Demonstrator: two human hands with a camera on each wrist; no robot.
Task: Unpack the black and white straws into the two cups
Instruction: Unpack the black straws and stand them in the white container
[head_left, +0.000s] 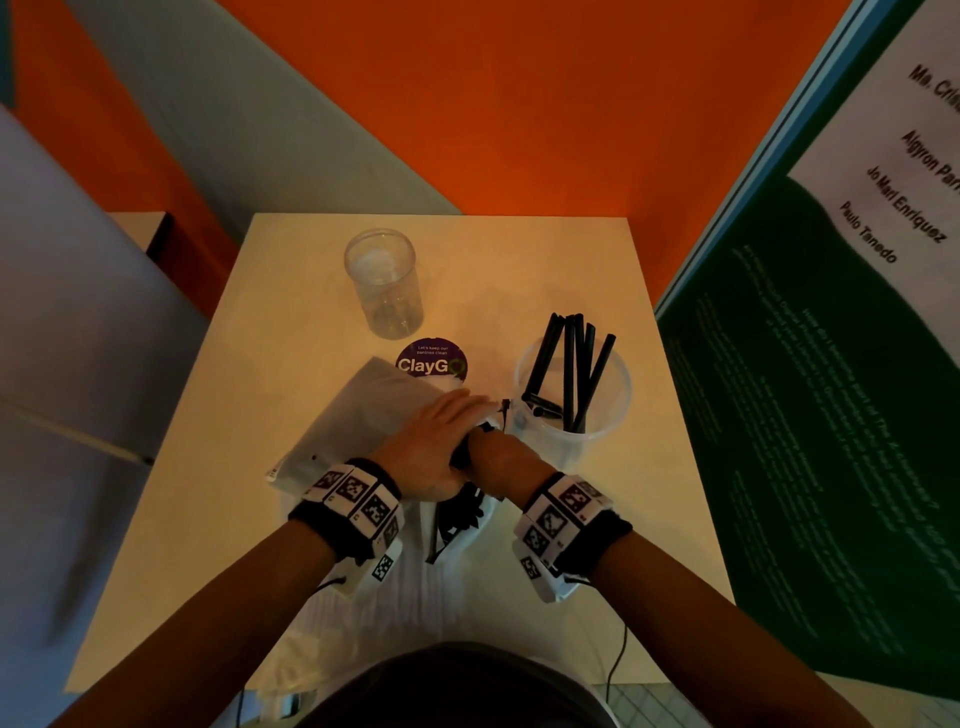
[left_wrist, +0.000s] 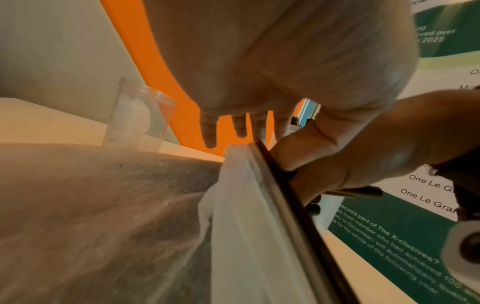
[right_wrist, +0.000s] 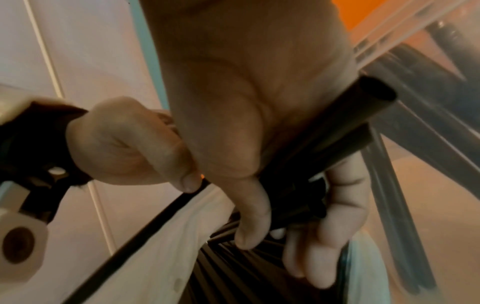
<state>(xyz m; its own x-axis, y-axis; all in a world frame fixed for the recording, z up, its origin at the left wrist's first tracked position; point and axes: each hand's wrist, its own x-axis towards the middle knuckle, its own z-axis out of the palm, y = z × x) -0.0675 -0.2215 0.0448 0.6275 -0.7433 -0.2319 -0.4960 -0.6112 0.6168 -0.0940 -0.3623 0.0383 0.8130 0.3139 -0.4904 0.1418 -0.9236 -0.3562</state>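
A wide clear cup (head_left: 621, 410) at the right holds several black straws (head_left: 569, 364). A tall clear jar (head_left: 384, 291) (left_wrist: 135, 119) stands at the back left with something white inside. A white plastic bag (head_left: 358, 415) (left_wrist: 246, 226) (right_wrist: 155, 257) lies in the middle, with more black straws (head_left: 462, 512) showing at its mouth. My left hand (head_left: 436, 447) (right_wrist: 187, 181) pinches the bag's dark edge. Just left of the wide cup, my right hand (head_left: 498, 462) (right_wrist: 272, 226) grips a bundle of black straws (right_wrist: 350, 127) at the bag's mouth.
A purple round ClayGo sticker (head_left: 431, 364) is on the pale table (head_left: 234, 493) behind the bag. A green and white poster board (head_left: 831, 415) stands along the right edge. An orange wall (head_left: 519, 130) is behind, and a grey panel (head_left: 78, 312) is on the left.
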